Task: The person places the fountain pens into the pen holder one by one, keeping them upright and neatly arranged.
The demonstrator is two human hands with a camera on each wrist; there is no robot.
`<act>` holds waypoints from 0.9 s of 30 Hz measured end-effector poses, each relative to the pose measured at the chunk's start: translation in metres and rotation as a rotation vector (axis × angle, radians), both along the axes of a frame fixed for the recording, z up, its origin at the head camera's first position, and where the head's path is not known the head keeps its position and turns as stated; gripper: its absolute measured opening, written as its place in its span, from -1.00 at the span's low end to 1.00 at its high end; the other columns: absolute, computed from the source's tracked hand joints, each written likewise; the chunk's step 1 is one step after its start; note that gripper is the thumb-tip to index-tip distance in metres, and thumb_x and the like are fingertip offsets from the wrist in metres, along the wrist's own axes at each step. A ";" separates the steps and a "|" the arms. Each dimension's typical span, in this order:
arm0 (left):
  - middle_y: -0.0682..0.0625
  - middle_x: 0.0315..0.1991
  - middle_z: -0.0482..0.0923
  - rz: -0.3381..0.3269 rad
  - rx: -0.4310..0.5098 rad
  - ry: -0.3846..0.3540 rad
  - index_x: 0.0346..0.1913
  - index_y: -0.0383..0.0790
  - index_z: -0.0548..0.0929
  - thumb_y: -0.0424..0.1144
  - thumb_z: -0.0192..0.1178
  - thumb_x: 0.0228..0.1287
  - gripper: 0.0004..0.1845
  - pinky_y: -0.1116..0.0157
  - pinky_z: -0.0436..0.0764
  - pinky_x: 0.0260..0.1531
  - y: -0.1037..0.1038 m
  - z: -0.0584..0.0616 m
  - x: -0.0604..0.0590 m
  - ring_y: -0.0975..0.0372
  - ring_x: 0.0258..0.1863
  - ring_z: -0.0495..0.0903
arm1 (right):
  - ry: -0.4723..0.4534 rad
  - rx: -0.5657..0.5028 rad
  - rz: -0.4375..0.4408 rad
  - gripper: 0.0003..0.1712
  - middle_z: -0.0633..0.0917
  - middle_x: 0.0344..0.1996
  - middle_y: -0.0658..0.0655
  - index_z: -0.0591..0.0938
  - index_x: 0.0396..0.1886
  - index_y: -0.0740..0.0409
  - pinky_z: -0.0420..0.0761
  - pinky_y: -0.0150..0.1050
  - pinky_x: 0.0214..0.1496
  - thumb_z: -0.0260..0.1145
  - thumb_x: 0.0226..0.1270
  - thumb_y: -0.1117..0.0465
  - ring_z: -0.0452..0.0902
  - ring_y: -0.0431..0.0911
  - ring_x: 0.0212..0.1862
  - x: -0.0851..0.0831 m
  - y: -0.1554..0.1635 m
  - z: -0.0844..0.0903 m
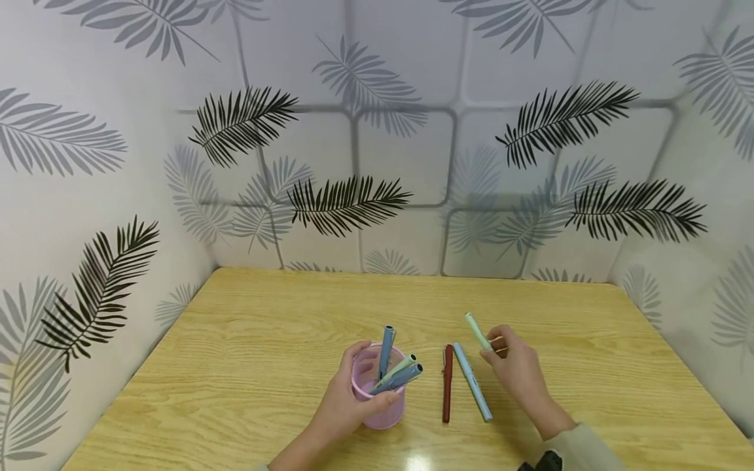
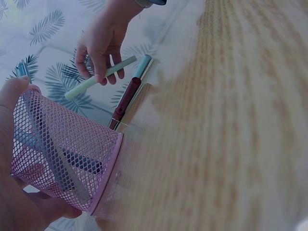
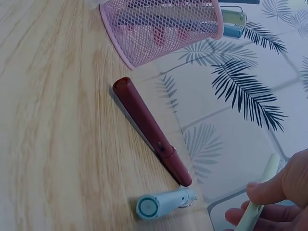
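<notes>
My left hand grips a pink mesh pen cup around its side, with the thumb near the rim. Inside the cup lean several pens: a blue pen standing steeply, another blue pen tilted right, and a light green pen between them. To the right, my right hand pinches a light green pen between thumb and fingers, raised off the table. On the wood between the hands lie a dark red pen and a light blue pen, side by side.
The wooden table stretches out to both sides and behind the hands. A wall with a leaf pattern rises at its back edge, and another patterned wall stands along the left. A black object shows by the right sleeve.
</notes>
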State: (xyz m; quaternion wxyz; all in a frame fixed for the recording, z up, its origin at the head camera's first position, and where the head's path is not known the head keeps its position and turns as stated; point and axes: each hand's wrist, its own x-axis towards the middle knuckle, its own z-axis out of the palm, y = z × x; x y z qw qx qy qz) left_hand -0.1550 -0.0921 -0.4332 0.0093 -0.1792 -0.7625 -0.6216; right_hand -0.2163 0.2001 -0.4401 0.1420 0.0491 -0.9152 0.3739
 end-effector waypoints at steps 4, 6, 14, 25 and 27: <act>-0.24 0.20 0.32 -0.003 -0.006 -0.003 0.34 -0.19 0.10 -0.21 0.39 0.04 -0.14 -0.05 0.43 0.07 -0.001 0.000 0.000 -0.15 0.19 0.32 | 0.014 -0.055 0.001 -0.73 0.67 -0.34 0.21 0.47 -0.17 0.22 0.56 -0.23 -0.42 0.34 0.17 0.36 0.62 0.06 -0.29 0.001 -0.004 0.001; -0.25 0.20 0.32 -0.008 -0.006 -0.005 0.34 -0.19 0.10 -0.21 0.39 0.04 -0.14 -0.05 0.43 0.07 -0.001 0.000 0.000 -0.15 0.19 0.32 | 0.034 -0.091 0.010 -0.73 0.67 -0.34 0.19 0.47 -0.17 0.22 0.56 -0.28 -0.42 0.34 0.17 0.36 0.62 0.04 -0.30 0.002 -0.007 0.003; -0.23 0.20 0.32 -0.005 -0.005 0.002 0.33 -0.16 0.11 -0.21 0.40 0.03 -0.14 -0.09 0.40 0.09 -0.001 0.002 0.000 -0.15 0.18 0.33 | 0.100 -0.312 0.105 -0.71 0.65 -0.33 0.18 0.48 -0.15 0.25 0.60 -0.39 -0.37 0.35 0.16 0.38 0.62 -0.07 -0.33 0.009 -0.025 0.015; -0.22 0.18 0.34 0.002 -0.009 0.004 0.32 -0.19 0.12 -0.21 0.40 0.02 -0.15 -0.06 0.42 0.08 0.000 0.002 -0.001 -0.13 0.18 0.34 | 0.150 -0.491 0.162 -0.71 0.63 -0.37 0.26 0.48 -0.17 0.36 0.58 -0.42 -0.34 0.34 0.11 0.46 0.57 -0.20 -0.33 0.020 -0.050 0.035; -0.22 0.18 0.35 0.005 -0.014 0.006 0.32 -0.18 0.13 -0.21 0.41 0.02 -0.15 -0.05 0.43 0.07 0.000 0.003 0.000 -0.12 0.17 0.35 | 0.152 -0.494 0.163 -0.72 0.63 -0.38 0.27 0.48 -0.18 0.36 0.58 -0.43 -0.36 0.34 0.11 0.46 0.56 -0.22 -0.33 0.026 -0.054 0.043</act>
